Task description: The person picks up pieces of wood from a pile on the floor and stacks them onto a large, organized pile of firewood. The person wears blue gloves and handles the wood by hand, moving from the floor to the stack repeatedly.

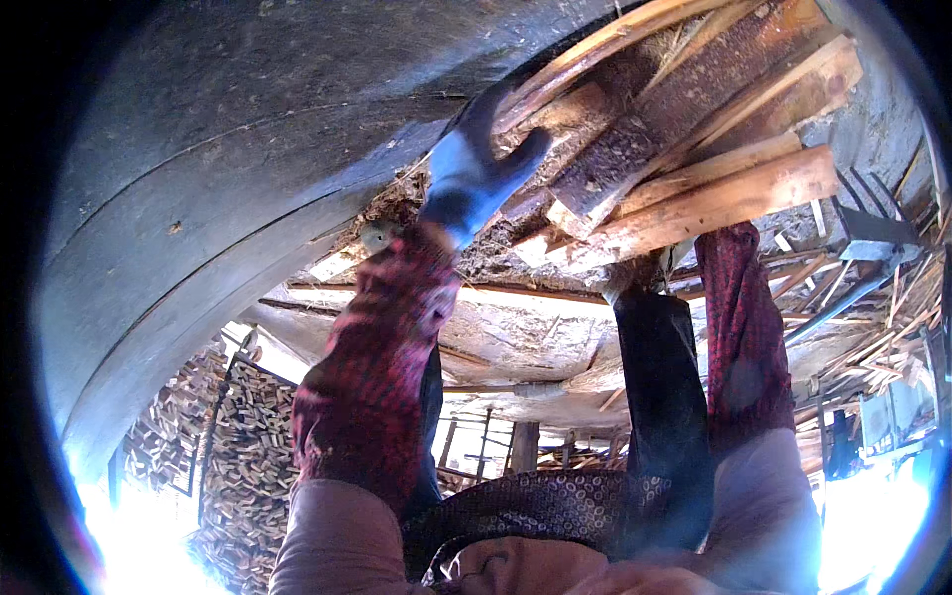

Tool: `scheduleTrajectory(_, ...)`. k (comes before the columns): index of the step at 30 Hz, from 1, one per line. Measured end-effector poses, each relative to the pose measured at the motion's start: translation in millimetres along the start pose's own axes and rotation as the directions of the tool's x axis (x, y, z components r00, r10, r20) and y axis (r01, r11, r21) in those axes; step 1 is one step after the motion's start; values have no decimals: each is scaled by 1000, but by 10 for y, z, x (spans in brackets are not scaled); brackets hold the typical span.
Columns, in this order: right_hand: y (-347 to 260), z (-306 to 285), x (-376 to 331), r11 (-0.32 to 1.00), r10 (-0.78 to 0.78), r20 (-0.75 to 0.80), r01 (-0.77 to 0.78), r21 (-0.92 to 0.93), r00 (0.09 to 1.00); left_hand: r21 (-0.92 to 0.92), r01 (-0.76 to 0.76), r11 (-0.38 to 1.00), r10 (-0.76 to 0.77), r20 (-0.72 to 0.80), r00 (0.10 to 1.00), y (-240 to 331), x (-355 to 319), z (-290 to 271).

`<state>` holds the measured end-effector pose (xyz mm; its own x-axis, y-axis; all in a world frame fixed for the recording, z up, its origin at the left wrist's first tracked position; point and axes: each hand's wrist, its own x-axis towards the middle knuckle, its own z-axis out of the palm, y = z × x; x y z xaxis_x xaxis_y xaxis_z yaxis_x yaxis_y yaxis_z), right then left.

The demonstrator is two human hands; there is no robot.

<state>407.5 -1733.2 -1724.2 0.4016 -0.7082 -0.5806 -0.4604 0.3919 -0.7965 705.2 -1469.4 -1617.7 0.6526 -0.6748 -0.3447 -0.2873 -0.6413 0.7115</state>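
My left hand (476, 178) wears a blue glove and is open, its thumb spread away from its fingers. The fingers lie along the left edge of a stack of split wood pieces (684, 119), some with bark and some pale and clean-cut. My right forearm, in a red and dark patterned sleeve (739, 317), reaches up to the near side of the stack. The right hand is hidden under a pale wood plank (714, 203), so its fingers do not show. Bark crumbs and chips (397, 203) lie beside the left glove.
A big curved grey surface (228, 149) fills the upper left. A fork with dark tines and a blue shaft (873, 238) lies at the right among scattered wood strips (892, 327). At lower left rises a large pile of cut firewood (248, 426). My dark-trousered legs (659, 387) stand below.
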Motion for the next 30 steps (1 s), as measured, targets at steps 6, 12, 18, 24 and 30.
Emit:
scheduleTrajectory(6, -1, 70, -1, 998, 12, 6, -12, 69, 1000, 289, 267, 919, -314, 129, 941, 39, 258, 426)
scheduleTrajectory(12, 89, 134, 27, 999, 34, -33, -33, 37, 999, -482, 222, 848, 114, 574, 811, 286, -91, 306)
scheduleTrajectory(18, 24, 103, 88, 999, 36, -36, -34, 42, 999, -577, 451, 681, -191, 454, 870, 281, 117, 1002)
scheduleTrajectory(24, -139, -39, -128, 995, 81, -24, -79, 68, 996, -606, 681, 411, -73, 723, 687, 368, 320, 824)
scheduleTrajectory(30, -1103, -9, -815, 935, 151, -33, -132, 328, 988, -600, 703, 381, -26, 753, 657, 497, 259, 647)
